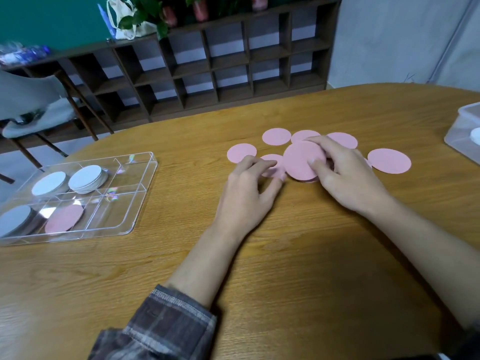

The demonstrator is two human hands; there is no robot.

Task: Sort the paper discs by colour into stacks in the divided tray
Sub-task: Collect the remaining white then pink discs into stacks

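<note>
While the right hand [345, 175] pinches a pink disc stack [302, 161] mid-frame, the left hand [249, 193] presses loosely curled fingers on another pink disc [272, 165]; divided tray [140, 193] sits left.

The loose paper discs [389, 161] on the table are all pale pink, and the small stack [302, 160] pinched in the right hand [348, 175] is the same pink. The table [285, 255] is honey-brown wood with a darker grain. The divided tray [135, 201] is clear plastic with rainbow glints on its partitions; it holds white stacks [88, 178], one stack with a pale grey top and dark edge [14, 219], and a pink disc [65, 218]. The sleeve [166, 326] is a brown and grey plaid. Behind, the shelf unit [220, 61] is dark brown, the wall teal.
</note>
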